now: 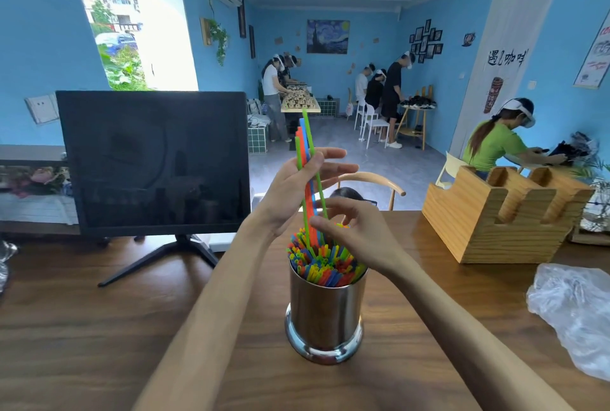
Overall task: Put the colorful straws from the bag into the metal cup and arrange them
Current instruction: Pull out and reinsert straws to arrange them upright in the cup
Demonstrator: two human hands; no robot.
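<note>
A shiny metal cup (325, 315) stands on the wooden table, packed with colourful straws (325, 262). Above it my left hand (297, 186) holds a small bunch of green, blue and orange straws (305, 143) upright between thumb and fingers, their lower ends reaching down into the cup. My right hand (353, 232) is just over the cup's rim and pinches the lower part of one green straw with curled fingers. The clear plastic bag (574, 315) lies crumpled at the table's right edge and looks empty.
A dark monitor (153, 163) on a stand sits at the back left of the table (99, 328). A wooden holder (505, 216) stands at the back right. A chair back (373, 179) shows behind the table. Several people work at tables farther off in the room.
</note>
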